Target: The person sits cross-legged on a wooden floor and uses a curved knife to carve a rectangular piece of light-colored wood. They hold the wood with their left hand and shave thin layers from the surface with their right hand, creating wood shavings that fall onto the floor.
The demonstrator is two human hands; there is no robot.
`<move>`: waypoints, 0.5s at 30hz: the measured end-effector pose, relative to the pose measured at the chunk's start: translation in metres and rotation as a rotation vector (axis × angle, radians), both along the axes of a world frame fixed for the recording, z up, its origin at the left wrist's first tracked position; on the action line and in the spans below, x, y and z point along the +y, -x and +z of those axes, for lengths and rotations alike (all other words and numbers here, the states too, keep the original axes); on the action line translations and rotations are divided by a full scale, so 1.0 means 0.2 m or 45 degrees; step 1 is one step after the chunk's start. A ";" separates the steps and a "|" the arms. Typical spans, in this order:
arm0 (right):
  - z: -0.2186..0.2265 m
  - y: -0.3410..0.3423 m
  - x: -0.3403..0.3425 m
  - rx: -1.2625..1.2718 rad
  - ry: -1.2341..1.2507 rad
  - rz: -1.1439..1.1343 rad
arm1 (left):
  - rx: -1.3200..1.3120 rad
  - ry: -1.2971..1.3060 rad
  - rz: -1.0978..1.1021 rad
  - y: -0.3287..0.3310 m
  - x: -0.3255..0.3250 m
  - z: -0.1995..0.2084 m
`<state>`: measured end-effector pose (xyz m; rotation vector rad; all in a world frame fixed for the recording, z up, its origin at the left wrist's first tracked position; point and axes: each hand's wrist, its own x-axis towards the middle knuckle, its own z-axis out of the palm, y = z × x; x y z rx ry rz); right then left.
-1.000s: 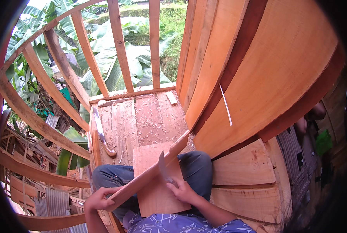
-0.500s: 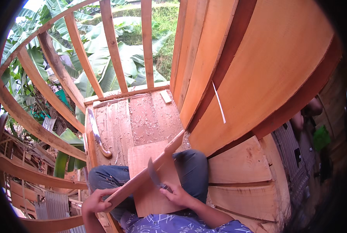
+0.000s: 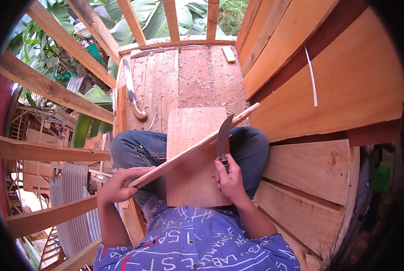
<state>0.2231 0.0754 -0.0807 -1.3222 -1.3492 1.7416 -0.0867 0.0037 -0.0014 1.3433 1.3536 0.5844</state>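
My left hand [image 3: 119, 184] grips the lower left end of a long narrow wooden strip [image 3: 184, 159], thumb and fingers closed round it. The strip slants up to the right across a wide flat board [image 3: 193, 122] that rests over my lap. In my right hand [image 3: 229, 178] is a knife [image 3: 223, 139] with a dark curved blade and a dark handle. Its blade points upward and lies close to the strip's upper part; whether it touches the wood I cannot tell. Both my legs [image 3: 141, 147] are bent beneath the board.
A machete [image 3: 129, 83] with a brown handle lies on the plank floor [image 3: 163, 86] at the left, among wood shavings. A small pale block [image 3: 229, 54] lies at the far right. Wooden slats [image 3: 132, 20] fence the far and left sides; a plank wall [image 3: 328, 81] rises on the right.
My view has tilted down, so everything sits higher and further right. The strip has turned, showing its narrow edge more. The knife has moved nearer the strip's far end, its blade now more upright.
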 end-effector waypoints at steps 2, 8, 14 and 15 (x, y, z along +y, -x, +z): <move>0.01 0.01 -0.04 -0.086 -0.180 0.128 | 0.011 -0.015 -0.024 0.00 0.01 -0.01; 0.03 -0.10 0.02 0.049 0.063 -0.012 | 0.005 -0.052 -0.026 0.01 -0.03 -0.03; 0.04 0.00 -0.10 -0.024 -0.055 0.257 | 0.026 -0.015 0.004 0.02 -0.01 -0.06; 0.04 0.00 -0.09 -0.020 -0.100 0.259 | 0.028 -0.023 -0.007 0.02 -0.02 -0.06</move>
